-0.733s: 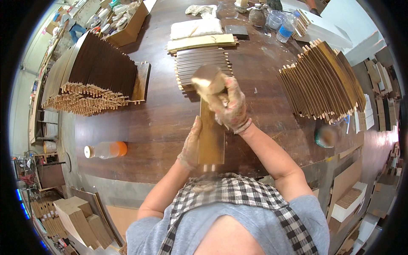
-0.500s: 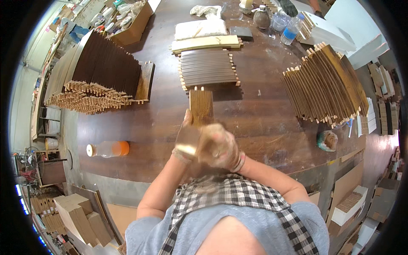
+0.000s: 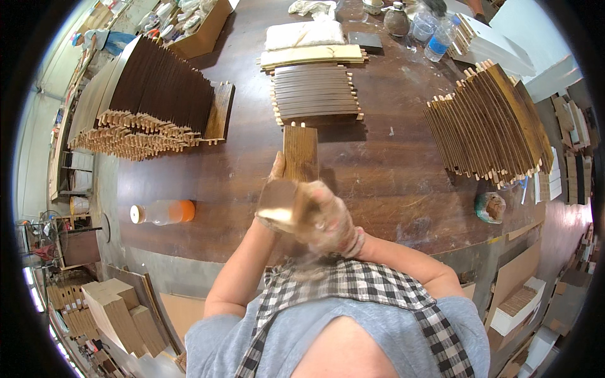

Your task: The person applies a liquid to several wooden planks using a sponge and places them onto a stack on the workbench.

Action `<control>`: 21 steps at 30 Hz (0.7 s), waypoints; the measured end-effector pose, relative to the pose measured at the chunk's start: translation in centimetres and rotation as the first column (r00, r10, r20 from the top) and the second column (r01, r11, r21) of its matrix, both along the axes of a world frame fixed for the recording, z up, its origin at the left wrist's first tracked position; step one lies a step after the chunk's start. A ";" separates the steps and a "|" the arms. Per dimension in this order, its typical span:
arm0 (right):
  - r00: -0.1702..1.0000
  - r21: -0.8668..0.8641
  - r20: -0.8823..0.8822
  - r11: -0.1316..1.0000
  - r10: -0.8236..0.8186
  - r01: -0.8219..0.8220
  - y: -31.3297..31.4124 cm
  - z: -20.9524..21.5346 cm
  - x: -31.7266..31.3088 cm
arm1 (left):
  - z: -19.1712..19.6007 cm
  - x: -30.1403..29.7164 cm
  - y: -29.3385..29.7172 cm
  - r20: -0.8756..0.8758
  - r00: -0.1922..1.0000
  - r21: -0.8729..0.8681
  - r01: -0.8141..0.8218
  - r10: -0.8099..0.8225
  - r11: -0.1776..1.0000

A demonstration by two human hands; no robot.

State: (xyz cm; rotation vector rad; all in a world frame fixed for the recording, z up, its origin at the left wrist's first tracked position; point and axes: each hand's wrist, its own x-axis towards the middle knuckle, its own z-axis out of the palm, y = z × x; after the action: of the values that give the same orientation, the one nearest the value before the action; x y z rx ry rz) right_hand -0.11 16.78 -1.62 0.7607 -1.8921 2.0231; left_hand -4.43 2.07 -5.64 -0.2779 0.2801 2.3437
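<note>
A dark brown wooden slat (image 3: 300,151) with two pale dowels at its far end points away from me. My left hand (image 3: 277,167) holds it along its left edge, with most of the palm out of sight. My right hand (image 3: 331,217), in a stained pale glove, is closed over the near part of the slat and smeared by motion. Beside its fingers a brown flat piece (image 3: 277,194) with a bright patch shows; I cannot tell whether it belongs to the slat. Just beyond lies a stack of dark dowelled slats (image 3: 315,91).
Tall stacks of dowelled slats stand at left (image 3: 161,88) and right (image 3: 488,126). A bottle with orange ends (image 3: 162,212) lies at left; an open jar (image 3: 490,208) sits at right. Pale boards (image 3: 313,55), a folded white cloth (image 3: 304,35) and a water bottle (image 3: 439,43) lie farther back.
My right hand is still blurred over the slat, slightly shifted. The view has tilted a little, so the far things sit higher. Both hands keep their holds.
</note>
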 end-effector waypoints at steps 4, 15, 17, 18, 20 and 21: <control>0.990 -0.211 0.126 0.977 0.057 -0.030 -0.2 2.7 -1.3 | -2.4 0.0 0.0 -0.397 0.902 -0.087 -0.223 0.171 0.971; 0.943 -0.139 -0.023 0.936 -0.331 0.325 6.1 -0.7 -16.1 | 5.2 3.7 2.6 -0.227 0.974 -0.395 -0.081 -0.012 0.915; 0.961 -0.370 0.176 0.891 -0.211 0.263 7.5 -1.0 -14.7 | 4.3 3.2 2.3 -0.217 0.960 -0.332 -0.245 0.178 0.911; 0.923 -0.536 0.384 0.817 0.011 0.214 7.5 0.7 -12.7 | 3.4 2.5 1.8 -0.222 0.937 -0.296 -0.327 0.269 0.897; 0.854 -0.558 0.501 0.806 0.138 0.197 6.8 2.4 -9.9 | 1.2 2.4 0.5 -0.335 0.894 -0.063 -0.335 0.296 0.940; 0.860 -0.535 0.463 0.841 0.213 0.080 7.3 1.0 -8.8 | 1.0 2.1 0.3 -0.342 0.892 -0.031 -0.326 0.297 0.945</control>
State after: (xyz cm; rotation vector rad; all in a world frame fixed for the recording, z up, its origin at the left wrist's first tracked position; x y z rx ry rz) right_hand -8.91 24.07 -0.65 0.1426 -1.3590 2.8266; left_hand -2.35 2.40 -4.68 0.0421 0.5380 2.7000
